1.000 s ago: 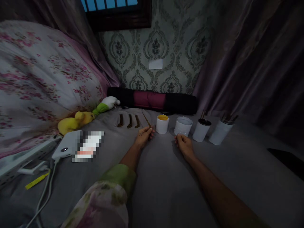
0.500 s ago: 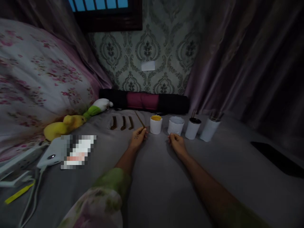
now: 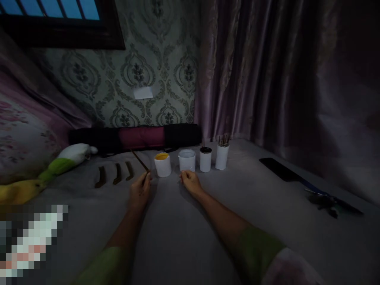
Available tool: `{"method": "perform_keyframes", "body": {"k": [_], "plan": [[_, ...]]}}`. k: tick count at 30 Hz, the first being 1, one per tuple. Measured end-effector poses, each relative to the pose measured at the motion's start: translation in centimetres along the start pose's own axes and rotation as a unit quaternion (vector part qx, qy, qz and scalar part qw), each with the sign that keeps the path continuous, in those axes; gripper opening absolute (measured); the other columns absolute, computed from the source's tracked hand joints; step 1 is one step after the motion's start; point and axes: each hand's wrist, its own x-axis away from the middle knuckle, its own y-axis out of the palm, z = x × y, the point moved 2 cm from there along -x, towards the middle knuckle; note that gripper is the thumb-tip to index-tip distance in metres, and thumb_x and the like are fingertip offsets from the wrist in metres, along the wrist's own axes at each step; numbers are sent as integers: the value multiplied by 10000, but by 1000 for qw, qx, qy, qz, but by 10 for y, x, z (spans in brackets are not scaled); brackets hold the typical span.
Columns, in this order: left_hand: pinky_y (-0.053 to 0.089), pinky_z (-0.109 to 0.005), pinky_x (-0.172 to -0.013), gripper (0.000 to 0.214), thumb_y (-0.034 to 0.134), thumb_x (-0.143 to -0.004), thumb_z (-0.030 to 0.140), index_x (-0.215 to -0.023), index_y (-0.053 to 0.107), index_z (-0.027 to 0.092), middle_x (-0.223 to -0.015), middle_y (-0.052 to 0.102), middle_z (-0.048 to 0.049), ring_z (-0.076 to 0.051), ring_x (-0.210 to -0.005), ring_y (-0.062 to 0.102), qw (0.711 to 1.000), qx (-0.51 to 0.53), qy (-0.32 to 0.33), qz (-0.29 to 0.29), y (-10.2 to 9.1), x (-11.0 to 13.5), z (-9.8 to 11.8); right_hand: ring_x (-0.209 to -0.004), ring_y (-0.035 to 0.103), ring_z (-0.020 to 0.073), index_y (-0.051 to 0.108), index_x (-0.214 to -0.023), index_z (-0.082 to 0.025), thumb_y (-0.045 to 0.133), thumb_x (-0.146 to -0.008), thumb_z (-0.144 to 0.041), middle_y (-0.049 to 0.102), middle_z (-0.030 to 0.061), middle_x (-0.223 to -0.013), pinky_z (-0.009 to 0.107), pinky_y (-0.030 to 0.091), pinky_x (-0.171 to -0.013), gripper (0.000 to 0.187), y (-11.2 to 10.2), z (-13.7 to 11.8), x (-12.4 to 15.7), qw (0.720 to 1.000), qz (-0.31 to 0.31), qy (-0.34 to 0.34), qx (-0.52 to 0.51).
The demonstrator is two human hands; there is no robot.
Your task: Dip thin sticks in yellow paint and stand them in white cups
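Note:
My left hand point(image 3: 140, 189) is closed round the lower end of a thin brown stick point(image 3: 139, 160), which points up and away to the left. Just right of that hand stands a white pot with yellow contents point(image 3: 163, 168). My right hand point(image 3: 190, 181) has its fingers curled shut in front of a white pot with pale grey contents point(image 3: 187, 159); what it pinches, if anything, is hidden. To the right are a white cup with dark contents and a stick in it point(image 3: 205, 161) and a taller white holder with several thin sticks point(image 3: 222, 158).
Three dark bent pieces point(image 3: 117, 174) lie left of my left hand on the grey sheet point(image 3: 178, 237). A black and maroon roll point(image 3: 141, 137) lies along the wall. Soft toys point(image 3: 69, 156) are at left. A black flat object point(image 3: 279, 169) and keys point(image 3: 323, 202) lie at right.
The view has turned to the right, so things appear shifted left and the keys have come into view. Both hands keep their closed grips beside the same pots.

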Motion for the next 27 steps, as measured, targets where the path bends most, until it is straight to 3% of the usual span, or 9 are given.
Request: {"method": "perform_keyframes", "body": {"k": [4,10,16,27], "plan": [[436,-259,-687,306,402,-827,339,-950,612,153,-782,619,-54,-160,-721,570,996,-44,77,4,4,0,2,-470,471,86,591,-659,-145,380,-817,-323,514,-15,-512,191,339,-482,318,-1,-3,2,1000,-6,2,0],[434,-279,-673,297,383,-838,309,-956,608,156,-780,597,-59,-169,-717,558,987,-66,141,-31,11,1,10,-437,445,82,581,-645,-147,378,-816,-342,497,-21,-494,189,325,-456,330,1,2,0,1000,-2,2,-8],[429,-282,-731,295,377,-856,301,-1008,585,159,-847,609,-72,-167,-781,565,985,-54,158,-47,20,1,19,-436,443,79,582,-652,-146,386,-808,-352,501,-21,-499,187,325,-450,324,0,-1,1,1000,-7,8,-11],[427,-283,-748,304,364,-856,269,-1011,599,154,-827,605,-74,-163,-790,561,986,1,131,-101,47,9,51,-499,464,97,596,-665,-149,416,-778,-382,511,-20,-526,198,344,-475,315,-1,0,0,1000,-4,-8,0]]}}
